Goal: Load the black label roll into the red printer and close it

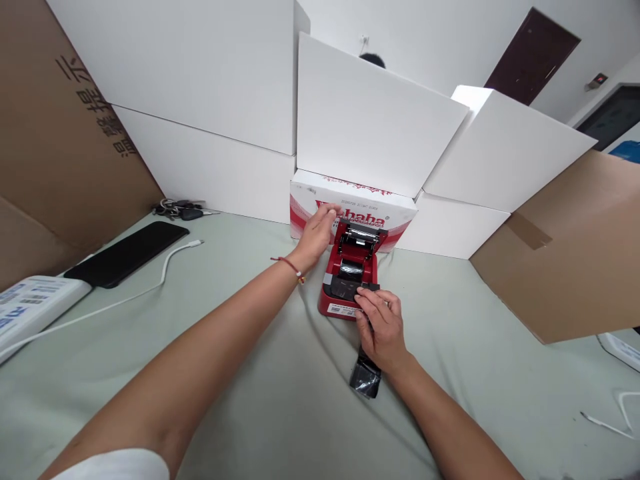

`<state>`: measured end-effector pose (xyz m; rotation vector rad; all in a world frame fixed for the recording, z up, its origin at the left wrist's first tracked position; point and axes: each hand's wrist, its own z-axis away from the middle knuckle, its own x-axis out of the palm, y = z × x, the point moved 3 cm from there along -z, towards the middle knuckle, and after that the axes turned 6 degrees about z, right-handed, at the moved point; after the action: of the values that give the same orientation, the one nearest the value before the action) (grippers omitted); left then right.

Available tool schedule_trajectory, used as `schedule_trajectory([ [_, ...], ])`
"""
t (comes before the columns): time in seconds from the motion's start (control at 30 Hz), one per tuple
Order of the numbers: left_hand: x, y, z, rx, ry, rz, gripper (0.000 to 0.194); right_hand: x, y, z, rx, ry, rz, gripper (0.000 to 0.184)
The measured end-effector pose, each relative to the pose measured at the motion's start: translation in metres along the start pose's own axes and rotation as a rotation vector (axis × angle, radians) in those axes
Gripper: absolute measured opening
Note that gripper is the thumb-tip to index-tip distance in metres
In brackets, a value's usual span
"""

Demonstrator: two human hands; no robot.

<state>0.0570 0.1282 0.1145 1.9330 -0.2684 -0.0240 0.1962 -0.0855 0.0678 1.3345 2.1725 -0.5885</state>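
A small red printer-like machine [324, 303] stands on the cloth with its lid [361, 235] raised. Inside it sits a glossy black roll [351, 269], and a dark strip [343, 288] lies across its front. My left hand [316, 235] is at the left edge of the raised lid, fingers closed against its upper corner. At the machine's front right corner, my right hand [383, 328] pinches black film, fingers above and thumb below. A shiny black length of film [367, 379] shows under that hand, resting on the cloth. The palm hides how these pieces join.
Behind the machine is a red-and-white carton [305, 200], backed by white boxes [370, 113]. Cardboard [560, 253] stands at the right. On the left lie a black phone [127, 253], keys [183, 210], a white cable [165, 267] and a white power strip [45, 307].
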Motion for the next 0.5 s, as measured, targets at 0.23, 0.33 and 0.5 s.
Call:
schedule_trajectory([
  [0.23,-0.004,0.001,0.034,0.032,-0.147,-0.030,0.055,-0.001,0.000,0.000,0.011,0.034,0.002,0.042],
  [0.33,-0.015,-0.003,0.064,0.069,-0.144,-0.055,0.060,-0.001,-0.001,-0.001,0.011,0.049,-0.009,0.042],
  [0.5,-0.017,-0.010,0.092,0.138,-0.153,0.046,0.058,-0.001,0.000,-0.001,0.022,0.057,-0.020,0.044],
])
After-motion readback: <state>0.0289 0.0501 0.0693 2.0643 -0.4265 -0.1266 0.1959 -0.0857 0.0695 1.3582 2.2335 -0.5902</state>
